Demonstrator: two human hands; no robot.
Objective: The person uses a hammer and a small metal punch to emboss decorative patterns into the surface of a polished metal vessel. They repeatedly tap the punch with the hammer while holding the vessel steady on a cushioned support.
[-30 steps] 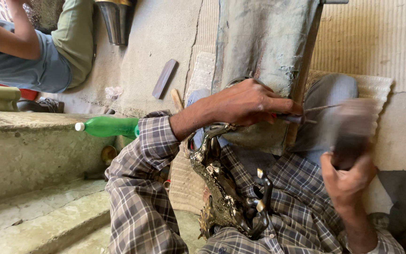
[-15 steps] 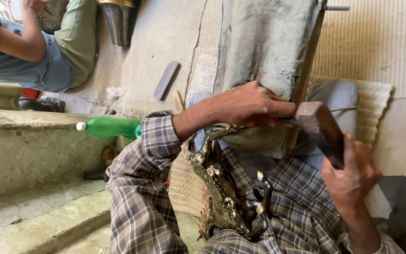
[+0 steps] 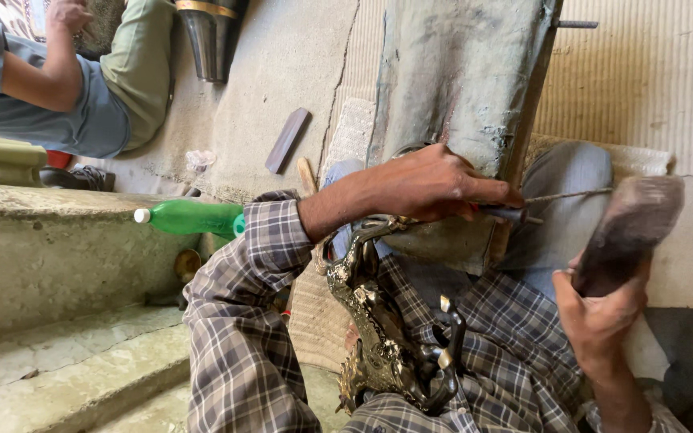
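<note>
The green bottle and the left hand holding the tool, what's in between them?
In the head view, between the green bottle and the left hand lies only that arm's own plaid sleeve and bare forearm, with the concrete floor behind.

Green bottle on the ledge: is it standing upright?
No, the green bottle lies on its side along the concrete ledge, its white cap pointing left, behind the left hand's plaid sleeve.

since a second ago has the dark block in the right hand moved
Yes. The dark block in the right hand has swung back right and up, away from the grey upright slab.
</note>
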